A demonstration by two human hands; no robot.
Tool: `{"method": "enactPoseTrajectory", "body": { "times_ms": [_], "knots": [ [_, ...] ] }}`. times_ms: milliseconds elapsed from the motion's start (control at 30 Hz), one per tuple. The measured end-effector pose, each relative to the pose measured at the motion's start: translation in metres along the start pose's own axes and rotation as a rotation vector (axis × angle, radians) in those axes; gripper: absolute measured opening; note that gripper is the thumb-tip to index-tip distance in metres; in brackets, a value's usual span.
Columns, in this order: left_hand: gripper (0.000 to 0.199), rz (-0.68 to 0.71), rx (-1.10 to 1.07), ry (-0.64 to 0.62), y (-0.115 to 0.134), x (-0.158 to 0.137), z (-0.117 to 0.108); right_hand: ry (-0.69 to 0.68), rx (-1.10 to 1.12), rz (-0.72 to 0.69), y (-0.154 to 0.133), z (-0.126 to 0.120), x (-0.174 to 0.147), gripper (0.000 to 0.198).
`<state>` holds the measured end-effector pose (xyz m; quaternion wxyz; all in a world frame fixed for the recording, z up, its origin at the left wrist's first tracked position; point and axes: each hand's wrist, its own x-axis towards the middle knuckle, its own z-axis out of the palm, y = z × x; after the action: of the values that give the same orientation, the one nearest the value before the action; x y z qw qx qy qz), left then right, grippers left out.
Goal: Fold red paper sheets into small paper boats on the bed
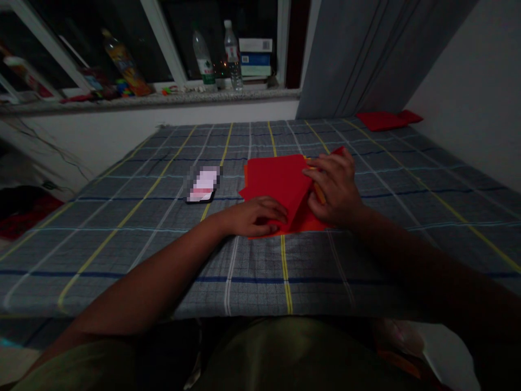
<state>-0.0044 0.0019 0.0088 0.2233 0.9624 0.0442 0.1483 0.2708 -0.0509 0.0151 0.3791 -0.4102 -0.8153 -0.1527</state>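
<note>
A sheet of red paper (pixel 272 176) lies on the checked cloth in front of me, with an orange layer (pixel 311 224) showing along its edges. My left hand (pixel 260 216) rests on the near left part of the red paper, fingers stretched over it and thumb apart. At the right side, my right hand (pixel 336 187) has its fingers closed around the paper's raised edge. Between the two hands the paper rises in a slanted fold. A red corner pokes out above the right hand's fingers. The palm side of that hand is hidden.
To the left lies a phone (pixel 202 185) with its screen lit. A red packet (pixel 386 119) sits at the far right corner of the checked cloth (pixel 163 244). Bottles (pixel 203 60) and stacked boxes (pixel 255 60) stand on the window sill (pixel 179 96).
</note>
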Motion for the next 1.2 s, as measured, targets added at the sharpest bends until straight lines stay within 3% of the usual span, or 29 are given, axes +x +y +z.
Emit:
{"method": "enactPoseTrajectory", "body": {
  "times_ms": [300, 433, 567, 700, 767, 867, 967, 1200],
  "knots": [
    [0.029, -0.014, -0.055, -0.077, 0.027, 0.012, 0.011, 0.183, 0.002, -0.202, 0.007, 0.016, -0.003, 0.087],
    [0.028, -0.118, -0.001, 0.009, 0.031, 0.016, 0.016, 0.203, 0.058, -0.262, 0.005, 0.014, -0.001, 0.083],
    [0.037, -0.321, 0.213, 0.070, 0.027, 0.020, 0.024, 0.310, 0.128, -0.267, 0.003, 0.011, -0.003, 0.065],
    [0.055, -0.387, 0.466, -0.027, 0.030, 0.026, 0.030, 0.222, 0.199, -0.310, 0.001, 0.007, -0.005, 0.033],
    [0.058, -0.397, 0.518, -0.056, 0.033, 0.029, 0.032, 0.156, 0.215, -0.344, -0.001, 0.005, -0.005, 0.022],
    [0.060, -0.411, 0.516, -0.051, 0.034, 0.029, 0.033, 0.174, 0.167, -0.358, -0.003, 0.005, -0.004, 0.014],
    [0.056, -0.385, 0.429, -0.017, 0.030, 0.027, 0.032, 0.210, 0.087, -0.374, -0.003, 0.010, -0.004, 0.013],
    [0.032, -0.397, 0.215, 0.139, 0.023, 0.025, 0.025, 0.092, 0.089, -0.400, 0.006, 0.015, -0.007, 0.035]
  ]
}}
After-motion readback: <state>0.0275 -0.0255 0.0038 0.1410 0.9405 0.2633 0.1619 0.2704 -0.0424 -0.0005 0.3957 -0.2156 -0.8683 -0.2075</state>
